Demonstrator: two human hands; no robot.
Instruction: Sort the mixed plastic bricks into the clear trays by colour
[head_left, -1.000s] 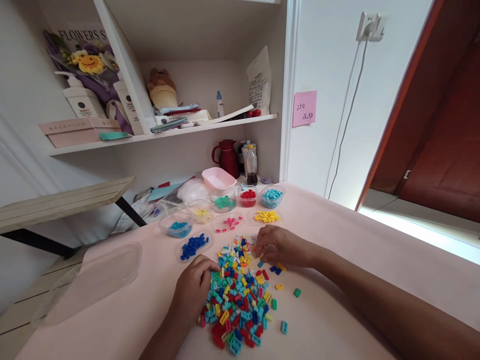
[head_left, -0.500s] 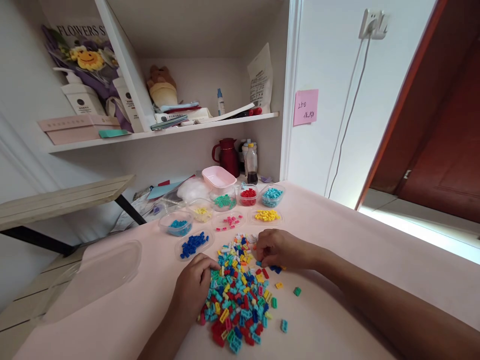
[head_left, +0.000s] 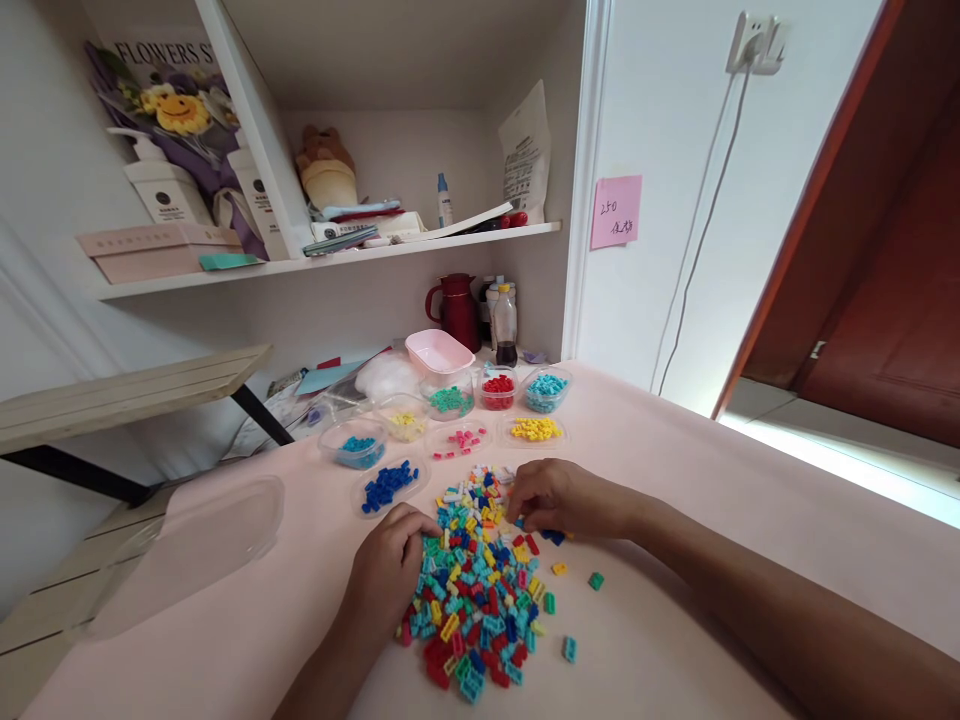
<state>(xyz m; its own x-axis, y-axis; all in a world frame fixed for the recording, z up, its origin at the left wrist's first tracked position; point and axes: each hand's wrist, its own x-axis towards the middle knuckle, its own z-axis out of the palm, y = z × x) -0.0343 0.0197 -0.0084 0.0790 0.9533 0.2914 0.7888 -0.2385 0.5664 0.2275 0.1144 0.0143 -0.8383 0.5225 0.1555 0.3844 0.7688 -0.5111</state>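
A mixed pile of small toy building bricks (head_left: 480,600) lies on the pink-covered table (head_left: 645,640). At the pile's left edge rests my left hand (head_left: 390,555), its fingers curled and touching the bricks; whatever they hold, if anything, is hidden. My right hand (head_left: 559,497) is closed over the upper right of the pile, with thumb and fingers bent down. What lies between those fingertips I cannot make out. Dark blue bricks (head_left: 553,537) show just under that hand. A few loose bricks, among them a green one (head_left: 596,580), lie to the right.
Clear tubs and lids beyond the pile hold bricks by colour: dark blue (head_left: 388,486), yellow (head_left: 535,429), red (head_left: 498,390), light blue (head_left: 547,390) and others. A pink basin (head_left: 439,352), red jug (head_left: 458,312) and bottle (head_left: 506,325) stand behind. A clear lid (head_left: 202,550) lies left.
My right hand's fingers have shifted slightly over the bricks. The left hand stays in place, and the whole view has moved a little.
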